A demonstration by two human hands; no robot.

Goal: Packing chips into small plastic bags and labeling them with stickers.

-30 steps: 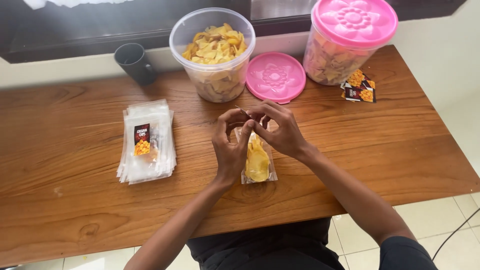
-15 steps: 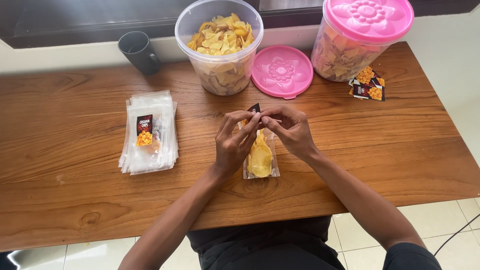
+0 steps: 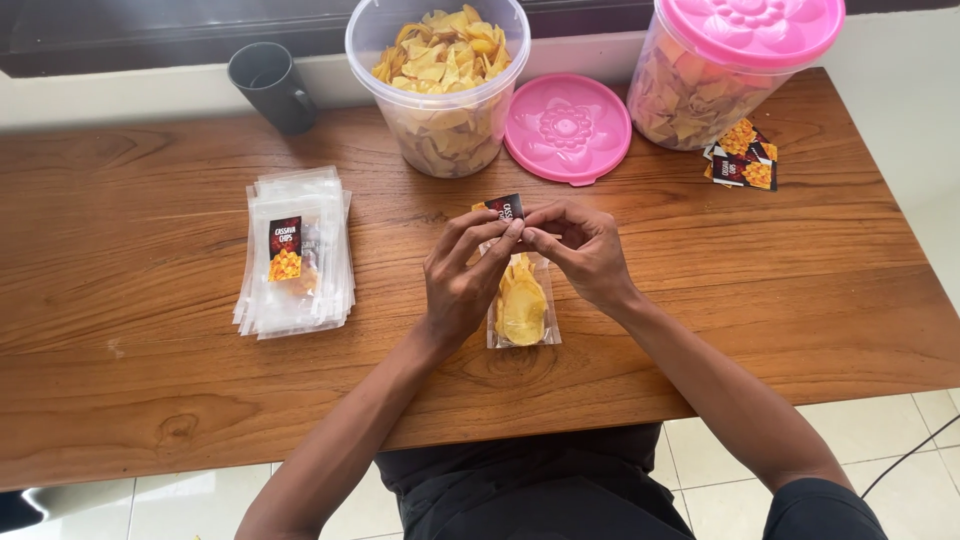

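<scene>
Both hands meet over the middle of a wooden table (image 3: 150,420), its brown boards running lengthwise with dark grain and a knot near the front edge. The left hand (image 3: 462,275) and the right hand (image 3: 580,252) pinch the top of a small clear bag (image 3: 522,305) that lies flat on the wood. The fingertips are closed tight on the bag's upper edge, where a small dark label card (image 3: 503,207) sticks up just past them. The bag holds yellow chips and stretches from the grip back toward the person's body.

Well to the left of the grip lies a stack of clear bags (image 3: 295,255), the top one with a dark label. Beyond the grip, toward the wall, stands an open clear tub (image 3: 440,90) full of yellow chips. A round pink lid (image 3: 567,127) lies flat just right of the tub. Further right stands a second tub (image 3: 715,75), shut with a pink lid. A few loose label cards (image 3: 745,160) lie at its foot. Far left of the open tub is a dark grey mug (image 3: 268,85).

The table's far edge meets a pale wall with a dark sill above it. Below the near edge the floor is pale tile. A dark cable (image 3: 915,450) crosses the tiles at the lower right.
</scene>
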